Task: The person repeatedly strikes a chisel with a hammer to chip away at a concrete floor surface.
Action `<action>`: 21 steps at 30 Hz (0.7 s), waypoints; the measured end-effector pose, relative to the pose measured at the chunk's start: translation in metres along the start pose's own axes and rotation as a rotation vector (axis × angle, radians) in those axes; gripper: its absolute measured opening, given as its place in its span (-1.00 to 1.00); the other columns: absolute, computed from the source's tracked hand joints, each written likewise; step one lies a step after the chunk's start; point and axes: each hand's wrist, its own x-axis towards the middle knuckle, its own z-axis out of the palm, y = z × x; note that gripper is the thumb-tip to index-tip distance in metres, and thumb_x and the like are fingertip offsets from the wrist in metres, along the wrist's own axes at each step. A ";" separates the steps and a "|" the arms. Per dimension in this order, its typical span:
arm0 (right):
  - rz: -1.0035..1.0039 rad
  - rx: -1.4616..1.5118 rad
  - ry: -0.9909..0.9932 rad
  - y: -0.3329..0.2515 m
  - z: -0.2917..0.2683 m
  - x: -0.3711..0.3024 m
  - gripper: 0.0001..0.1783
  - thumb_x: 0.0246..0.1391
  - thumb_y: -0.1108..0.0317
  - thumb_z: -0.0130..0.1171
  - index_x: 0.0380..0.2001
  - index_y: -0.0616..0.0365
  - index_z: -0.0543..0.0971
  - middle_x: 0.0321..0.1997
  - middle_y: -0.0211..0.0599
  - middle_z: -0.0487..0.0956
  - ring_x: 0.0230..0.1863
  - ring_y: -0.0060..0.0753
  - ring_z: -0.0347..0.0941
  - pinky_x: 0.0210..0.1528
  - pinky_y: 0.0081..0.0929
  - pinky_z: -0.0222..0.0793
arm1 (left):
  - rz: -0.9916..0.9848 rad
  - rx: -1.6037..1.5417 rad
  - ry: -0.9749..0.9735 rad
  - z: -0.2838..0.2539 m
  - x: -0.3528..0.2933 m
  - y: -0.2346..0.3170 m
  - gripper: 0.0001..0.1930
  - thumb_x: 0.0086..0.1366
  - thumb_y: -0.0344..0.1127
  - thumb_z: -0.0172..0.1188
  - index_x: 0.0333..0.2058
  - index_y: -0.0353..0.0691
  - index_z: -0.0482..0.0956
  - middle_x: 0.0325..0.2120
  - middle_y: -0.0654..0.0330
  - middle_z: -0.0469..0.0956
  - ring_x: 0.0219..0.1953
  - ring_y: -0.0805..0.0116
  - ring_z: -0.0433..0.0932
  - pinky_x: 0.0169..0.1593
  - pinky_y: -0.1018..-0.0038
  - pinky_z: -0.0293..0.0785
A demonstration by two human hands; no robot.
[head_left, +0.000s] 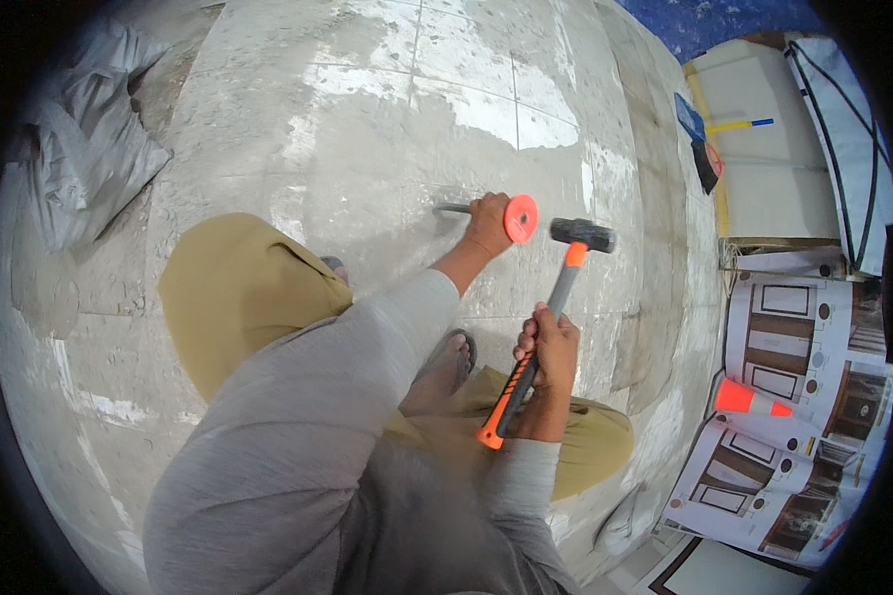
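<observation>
My left hand [487,224] is closed round a chisel that has a round red hand guard [521,219]. The chisel's grey blade [453,207] points left, low over the dusty tiled floor; whether its tip touches the floor I cannot tell. In my right hand [554,349] is a club hammer [564,283], gripped around the middle of its black and orange handle. Its dark, blocky head [583,235] is just right of the red guard, with a small gap showing between them.
Pale patches mark the tiled floor [367,129]. A crumpled whitish sack [89,149] lies at the far left. Along the right stand a small orange cone [752,399], printed sheets with door pictures [779,322], and a blue tool with a yellow handle [734,126]. My sandalled foot [451,362] is below the hands.
</observation>
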 end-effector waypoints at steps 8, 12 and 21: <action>-0.188 0.013 0.031 -0.036 0.003 -0.040 -0.73 0.19 0.28 0.07 -0.50 0.19 0.32 -0.66 -0.37 0.33 -0.78 -0.57 0.21 -0.78 -0.53 0.20 | 0.013 -0.080 0.038 0.009 -0.008 -0.015 -0.88 0.06 -0.27 0.20 -0.41 -0.11 0.54 -0.35 0.21 0.48 -0.15 0.17 0.42 -0.03 0.16 0.26; -0.278 0.008 0.020 -0.057 0.004 -0.059 -0.75 0.21 0.28 0.06 -0.48 0.18 0.33 -0.67 -0.37 0.33 -0.78 -0.57 0.21 -0.78 -0.54 0.20 | -0.013 -0.067 -0.004 -0.003 -0.008 -0.027 -0.85 0.05 -0.27 0.22 -0.38 -0.12 0.54 -0.35 0.21 0.50 -0.15 0.16 0.44 -0.03 0.19 0.27; -0.759 -0.022 0.123 -0.112 0.026 -0.070 -0.85 0.25 0.37 -0.02 -0.38 0.19 0.32 -0.69 -0.43 0.30 -0.77 -0.63 0.20 -0.76 -0.61 0.17 | -0.035 -0.255 0.059 -0.032 -0.004 -0.029 -0.79 0.05 -0.24 0.23 -0.30 -0.10 0.55 -0.30 0.16 0.56 -0.15 0.10 0.48 -0.08 0.14 0.37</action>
